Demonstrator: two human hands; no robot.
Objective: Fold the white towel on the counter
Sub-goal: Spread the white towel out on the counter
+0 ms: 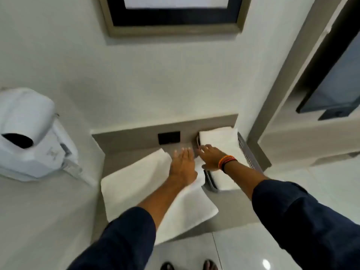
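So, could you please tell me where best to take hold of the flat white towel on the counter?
Probably the white towel's far left corner, pinched from the wall side: it lies flat, free and uncovered, while the left hand covers the far right part.

Pale plain wall [155,78] seen behind grey counter [124,141]. Dark-bordered frame [171,26] mounted on wall above counter. Black socket plate [168,137] set in upstand at counter's back. White wall-mounted appliance [29,137] fixed left of counter. Glossy light floor tiles [243,248] laid below counter. Dark-framed glass panel [331,78] placed right of counter.
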